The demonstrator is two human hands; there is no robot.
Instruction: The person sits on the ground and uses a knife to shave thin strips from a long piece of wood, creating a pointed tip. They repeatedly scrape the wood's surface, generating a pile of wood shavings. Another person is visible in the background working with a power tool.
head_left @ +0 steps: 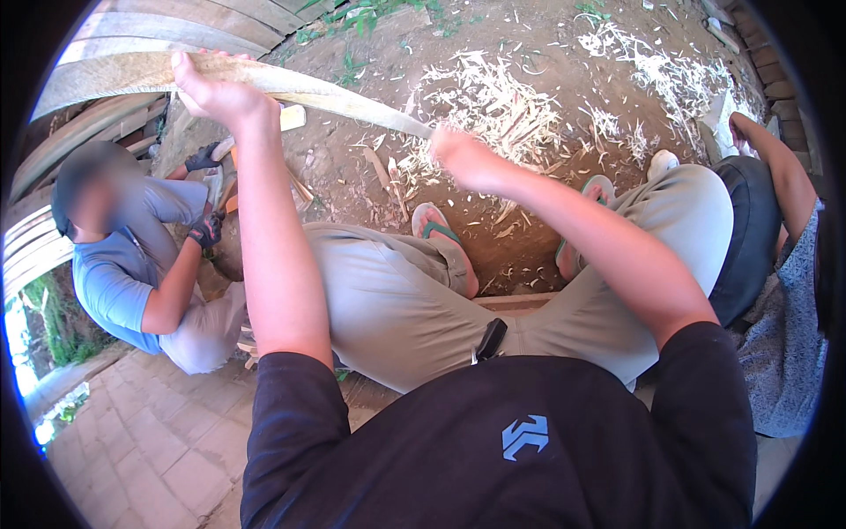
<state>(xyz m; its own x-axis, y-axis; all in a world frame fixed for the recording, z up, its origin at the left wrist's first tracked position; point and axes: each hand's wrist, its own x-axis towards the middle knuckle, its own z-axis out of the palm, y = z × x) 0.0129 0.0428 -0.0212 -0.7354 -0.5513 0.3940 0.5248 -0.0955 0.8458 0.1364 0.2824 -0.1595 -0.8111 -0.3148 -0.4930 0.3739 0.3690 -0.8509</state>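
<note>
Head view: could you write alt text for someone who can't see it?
Bare left hand and right hand hold a long wood strip over ground strewn with shavings. A gloved co-worker is at left; another person is partly visible at right.

Wood strip, pale: left end cut off by the view's round rim; other end hidden at the right hand. Right hand: blurred, finger positions unreadable. Left hand: fingers mostly hidden behind the strip. Co-worker, left side: head blurred; item between the gloved hands too small to identify. Co-worker, right side: head out of view, body cut off by rim.
</note>
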